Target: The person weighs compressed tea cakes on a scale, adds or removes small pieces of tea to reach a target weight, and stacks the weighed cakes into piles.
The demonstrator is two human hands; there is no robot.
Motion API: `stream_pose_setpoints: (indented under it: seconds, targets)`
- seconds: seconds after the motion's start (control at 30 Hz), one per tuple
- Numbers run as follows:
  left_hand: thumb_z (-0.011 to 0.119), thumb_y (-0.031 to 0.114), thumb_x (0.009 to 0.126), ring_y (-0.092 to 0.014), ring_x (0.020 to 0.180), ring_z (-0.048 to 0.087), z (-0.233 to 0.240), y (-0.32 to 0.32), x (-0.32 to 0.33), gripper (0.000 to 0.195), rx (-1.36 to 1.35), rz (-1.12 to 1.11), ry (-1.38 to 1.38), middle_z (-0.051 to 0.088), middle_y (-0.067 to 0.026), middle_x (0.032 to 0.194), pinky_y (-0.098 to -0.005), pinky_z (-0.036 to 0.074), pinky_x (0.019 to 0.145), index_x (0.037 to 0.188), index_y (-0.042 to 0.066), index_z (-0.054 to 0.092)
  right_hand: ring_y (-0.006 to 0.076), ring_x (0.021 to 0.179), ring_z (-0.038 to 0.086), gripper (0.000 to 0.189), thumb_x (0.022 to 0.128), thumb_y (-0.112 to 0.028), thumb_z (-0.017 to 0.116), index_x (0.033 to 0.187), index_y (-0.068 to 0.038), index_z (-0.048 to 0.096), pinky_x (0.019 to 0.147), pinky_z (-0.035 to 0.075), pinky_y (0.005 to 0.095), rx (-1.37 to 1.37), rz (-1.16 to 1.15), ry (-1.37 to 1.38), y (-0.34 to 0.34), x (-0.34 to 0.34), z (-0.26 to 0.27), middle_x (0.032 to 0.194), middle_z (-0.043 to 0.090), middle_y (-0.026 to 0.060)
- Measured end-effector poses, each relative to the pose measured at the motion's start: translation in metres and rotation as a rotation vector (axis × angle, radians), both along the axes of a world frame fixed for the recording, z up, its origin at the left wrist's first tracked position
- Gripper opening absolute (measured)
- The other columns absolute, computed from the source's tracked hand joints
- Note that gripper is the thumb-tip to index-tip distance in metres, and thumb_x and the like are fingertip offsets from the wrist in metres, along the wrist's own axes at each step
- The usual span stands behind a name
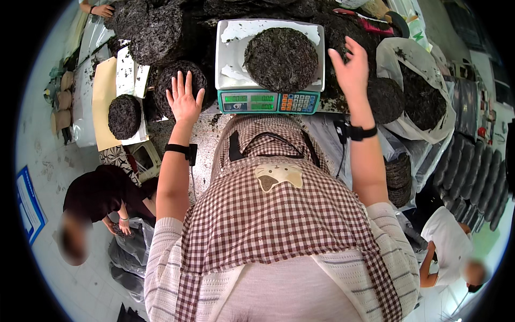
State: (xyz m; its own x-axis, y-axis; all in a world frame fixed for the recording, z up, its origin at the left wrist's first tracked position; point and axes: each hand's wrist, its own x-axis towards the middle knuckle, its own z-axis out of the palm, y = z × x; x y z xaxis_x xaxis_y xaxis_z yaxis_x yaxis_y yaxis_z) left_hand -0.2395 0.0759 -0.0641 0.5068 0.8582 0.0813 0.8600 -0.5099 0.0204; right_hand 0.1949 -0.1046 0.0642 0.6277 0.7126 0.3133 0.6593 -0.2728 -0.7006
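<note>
A round cake of dark dried seaweed (281,59) lies on the metal pan (231,48) of a green digital scale (245,108), overlapping the pan's front edge. Left of the scale, my left hand (185,98) is spread palm down over another seaweed cake (171,78); whether it presses on it I cannot tell. On the scale's other side my right hand (353,74) hangs with its fingers apart, holding nothing. Near its wrist, one more seaweed cake (381,100) leans by an open plastic bag (430,135) with dark seaweed inside.
Larger seaweed piles (155,38) rise behind. A small seaweed cake (124,116) sits on cardboard and paper (104,108) at left. A red-handled brush (372,26) lies at back right. Co-workers are at the left (108,189) and right (446,249); another person's hand (104,11) shows top left.
</note>
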Motion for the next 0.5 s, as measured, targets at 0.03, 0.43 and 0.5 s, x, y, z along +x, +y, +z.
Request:
stream_pose_setpoints:
  seconds: [0.03,0.43,0.5]
  targets:
    - [0.049,0.057,0.101,-0.030,0.157,0.016,0.001,-0.002,0.000,0.074,0.008,0.010,0.020,0.021,-0.0061,0.170,-0.0567,0.016,0.124,0.163,0.026,0.024,0.0303,0.117,0.063,0.052,0.087,-0.024,0.080,0.128,0.003,0.061,0.097,0.053,0.0396,0.057,0.021,0.038,-0.016,0.004,0.005,0.128,0.060,0.0204]
    - [0.056,0.034,0.102,-0.033,0.143,0.044,0.081,0.017,-0.009,0.044,0.173,-0.169,-0.496,0.053,-0.0122,0.149,-0.0486,0.030,0.117,0.137,0.008,0.059,0.0083,0.081,0.066,0.019,0.092,-0.012,0.077,0.105,0.001,0.074,0.076,0.053,0.0238,-0.022,-0.240,0.273,-0.162,0.058,-0.019,0.093,0.073,0.0042]
    - [0.056,0.032,0.102,-0.033,0.140,0.047,0.087,0.022,-0.005,0.041,0.162,-0.183,-0.560,0.056,-0.0117,0.145,-0.0478,0.032,0.116,0.135,0.008,0.061,0.0077,0.079,0.065,0.016,0.091,-0.012,0.078,0.101,0.000,0.075,0.075,0.052,0.0237,-0.119,-0.259,0.230,-0.149,0.063,-0.024,0.091,0.073,0.0030]
